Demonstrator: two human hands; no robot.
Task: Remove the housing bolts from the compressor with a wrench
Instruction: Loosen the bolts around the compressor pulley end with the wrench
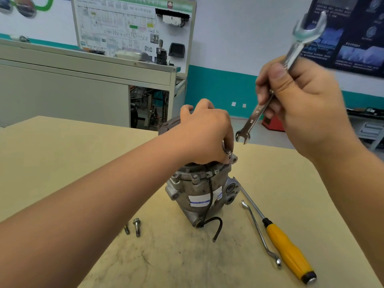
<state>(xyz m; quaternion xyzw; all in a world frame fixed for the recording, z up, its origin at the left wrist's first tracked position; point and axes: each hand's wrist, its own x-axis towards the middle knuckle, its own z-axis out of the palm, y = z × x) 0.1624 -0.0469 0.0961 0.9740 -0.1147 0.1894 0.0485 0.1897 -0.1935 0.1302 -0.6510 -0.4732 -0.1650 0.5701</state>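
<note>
The bolt point(227, 151), judged already loose, is best spun out by fingertip and lifted straight, so that no thread is crossed. It is pinched by the left hand point(204, 132), curled over the compressor point(199, 190), which stands near the counter's point(62, 146) far edge. The wrench point(295, 50) is gripped in the raised right hand point(307, 104), clear of the housing.

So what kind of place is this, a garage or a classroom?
Probably a vehicle-repair training workshop: a wiring-diagram teaching board stands at the back, a compressor sits on the wooden bench, and the right hand holds an open-end wrench.
</note>
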